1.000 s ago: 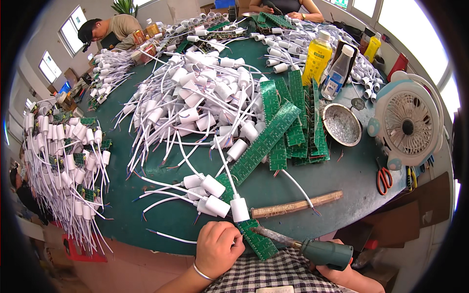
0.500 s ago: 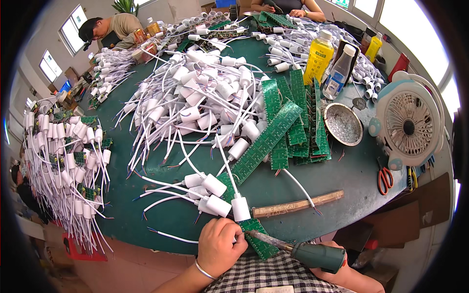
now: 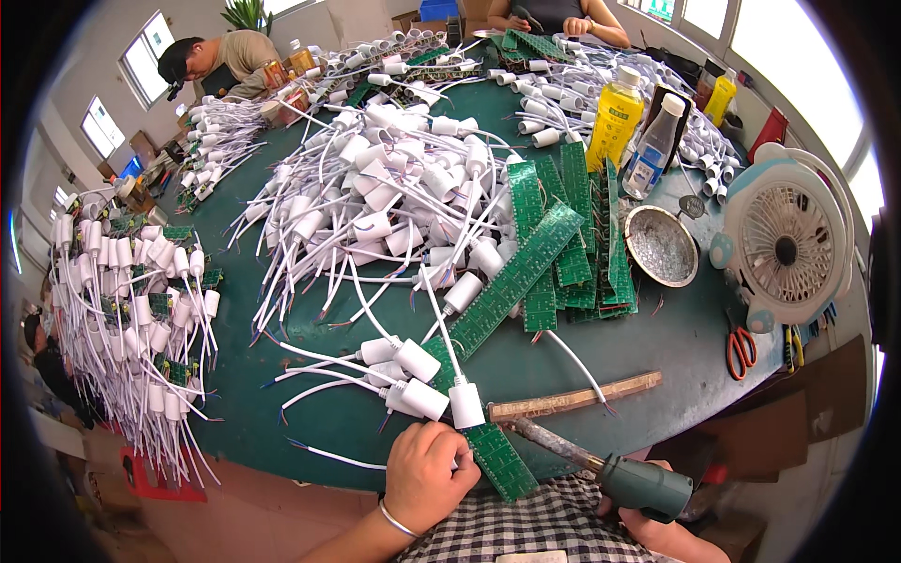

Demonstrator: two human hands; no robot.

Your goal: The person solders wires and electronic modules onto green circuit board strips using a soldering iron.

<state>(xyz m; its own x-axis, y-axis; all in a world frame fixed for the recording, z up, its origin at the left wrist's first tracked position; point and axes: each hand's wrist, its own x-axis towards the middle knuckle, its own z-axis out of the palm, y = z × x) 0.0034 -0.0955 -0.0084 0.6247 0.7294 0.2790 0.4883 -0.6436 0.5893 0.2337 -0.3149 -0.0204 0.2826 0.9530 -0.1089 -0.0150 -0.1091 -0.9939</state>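
My left hand [image 3: 427, 477] is closed at the left edge of a green circuit board strip [image 3: 504, 463] by the table's near edge; whatever the fingertips pinch is hidden. A white cylindrical lamp socket [image 3: 465, 405] with a white cable stands at that strip's far end. In my right hand [image 3: 649, 527] is a soldering iron [image 3: 646, 486] with a dark green handle, its metal shaft slanting up and left. The iron's tip is at the near side of a narrow wooden strip [image 3: 582, 395], just right of the socket. Several more white sockets [image 3: 413, 359] lie beyond my left hand.
A big heap of cabled sockets [image 3: 375, 192] covers the middle of the table. Circuit board strips [image 3: 516, 272] are stacked beside it. Rightward are a metal bowl [image 3: 661, 246], scissors [image 3: 740, 353], a fan [image 3: 788, 230] and bottles [image 3: 615, 117]. Two people work across the table.
My right hand has drawn the soldering iron rightward, and its tip has gone from the circuit board to the wooden strip. My left hand keeps its place at the board.
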